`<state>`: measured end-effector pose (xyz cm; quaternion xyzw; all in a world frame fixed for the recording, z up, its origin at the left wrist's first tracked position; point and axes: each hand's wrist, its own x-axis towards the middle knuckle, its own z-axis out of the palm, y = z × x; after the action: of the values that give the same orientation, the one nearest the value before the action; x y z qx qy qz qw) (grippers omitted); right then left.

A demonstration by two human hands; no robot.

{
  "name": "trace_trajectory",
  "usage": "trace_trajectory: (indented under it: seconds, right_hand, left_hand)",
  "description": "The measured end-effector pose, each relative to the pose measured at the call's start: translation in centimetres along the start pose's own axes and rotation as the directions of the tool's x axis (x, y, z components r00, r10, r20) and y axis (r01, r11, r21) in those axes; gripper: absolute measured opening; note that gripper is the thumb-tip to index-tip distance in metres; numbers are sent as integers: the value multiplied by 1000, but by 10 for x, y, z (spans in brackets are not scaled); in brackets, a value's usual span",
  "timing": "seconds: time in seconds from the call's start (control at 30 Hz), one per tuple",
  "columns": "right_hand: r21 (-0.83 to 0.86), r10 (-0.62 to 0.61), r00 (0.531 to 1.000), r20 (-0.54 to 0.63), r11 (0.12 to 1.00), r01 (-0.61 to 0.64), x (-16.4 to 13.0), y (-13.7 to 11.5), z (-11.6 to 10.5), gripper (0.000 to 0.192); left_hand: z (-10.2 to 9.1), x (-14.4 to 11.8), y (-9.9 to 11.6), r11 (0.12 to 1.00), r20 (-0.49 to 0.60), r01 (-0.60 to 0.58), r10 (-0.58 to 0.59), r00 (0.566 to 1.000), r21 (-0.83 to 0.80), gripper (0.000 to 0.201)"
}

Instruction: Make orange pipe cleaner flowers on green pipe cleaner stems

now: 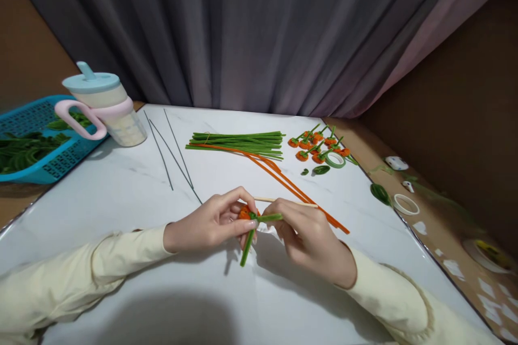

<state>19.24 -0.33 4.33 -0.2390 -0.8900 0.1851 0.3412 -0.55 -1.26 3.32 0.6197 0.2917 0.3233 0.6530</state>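
My left hand (208,223) is closed in a pinch around a small orange chenille flower (244,212) near the front middle of the table. Green pipe cleaner (248,250) comes out of the flower's base, one end slanting down toward me and the other reaching right. At that right end, the bent fingers of my right hand (309,232) close on the green pipe cleaner; its fingertips are partly hidden. A thin wooden stick (263,199) lies just behind my right hand. Loose orange pipe cleaners (299,192) stretch diagonally beyond it.
Green pipe cleaners (238,143) lie bundled at the back. Finished orange flowers (318,143) cluster right of them, beside green tape (335,159). Thin wires (170,148) lie at left, near a lidded cup (125,124) and a blue basket (60,164). White tape (406,205) sits at the right edge.
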Motion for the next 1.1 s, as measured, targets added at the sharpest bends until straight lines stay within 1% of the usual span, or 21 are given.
trace_trajectory:
  seconds: [0.07,0.1,0.13,0.17,0.23,0.3,0.37,0.43,0.47,0.53,0.67,0.77,0.8,0.83,0.87,0.9,0.93,0.97,1.0,1.03,1.1]
  right_hand:
    - [113,162,985,67,979,-169,7,-5,-6,21]
    - [191,260,958,125,941,-280,10,-6,-8,17]
    - [281,357,912,202,871,-403,14,-7,-10,15]
    - [372,437,851,292,768,-522,16,-7,-12,13]
    - [529,503,729,465,502,-684,19,-4,-13,10]
    - [632,482,655,582,239,-737,18,-1,-10,3]
    - [674,447,615,650,33,-738,14,3,-5,3]
    - [689,432,596,677,-86,-720,8,3,0,4]
    - [699,434,599,673,-107,-707,6,3,2,5]
    - [724,458,621,637,-78,-685,4,2,3,6]
    - [696,468,689,553,196,-691,9,0,-6,18]
    - [583,417,696,584,381,-718,15,0,-17,29]
    - [542,423,716,555,470,-697,16,-1,-20,30]
    - [490,432,765,478,592,-640,15,-1,-22,29]
    - [416,412,839,354,735,-536,14,-2,-23,25]
    - [308,340,917,210,867,-392,11,-3,-24,20]
    - [170,221,972,79,958,-232,8,-4,-23,16]
    - [26,81,997,-12,996,-80,4,-5,-22,17]
    - [-97,-46,998,-49,994,41,0,-6,-21,20]
    - [-193,-144,988,-52,972,131,-4,-6,-20,23]
    - [-313,-263,965,-6,917,248,-8,-7,-17,27]
  left_hand:
    - [-1,-1,0,989,-3,-50,51,999,141,10]
    - [-1,-2,0,970,-5,-77,80,997,229,9]
    - [-1,-3,0,940,-7,-109,118,993,324,8]
    - [-1,-3,0,897,-6,-146,163,987,417,7]
    - [-1,-5,-1,798,13,-229,267,964,558,8]
    - [-2,-6,-3,718,44,-297,349,936,629,11]
    - [-2,-7,-5,678,67,-328,381,922,658,14]
    - [-3,-7,-7,675,67,-321,374,925,664,14]
    - [-3,-7,-8,693,57,-306,358,932,653,14]
    - [-3,-6,-8,771,24,-256,299,954,584,11]
    - [-4,-1,-8,976,7,-100,101,995,194,10]
    - [-6,2,-7,997,64,9,-4,998,-80,16]
    - [-7,3,-7,991,84,35,-24,996,-133,17]
    - [-8,3,-8,984,105,55,-37,994,-172,18]
    - [-8,4,-8,977,124,72,-47,991,-203,19]
    - [-9,4,-9,969,139,81,-49,989,-232,19]
    - [-9,5,-9,962,149,84,-46,988,-260,20]
    - [-9,5,-9,955,154,85,-42,987,-285,20]
    - [-9,5,-9,948,159,86,-39,987,-305,20]
    - [-9,5,-9,943,162,89,-38,986,-321,21]
    - [-8,6,-8,939,165,98,-45,985,-329,22]
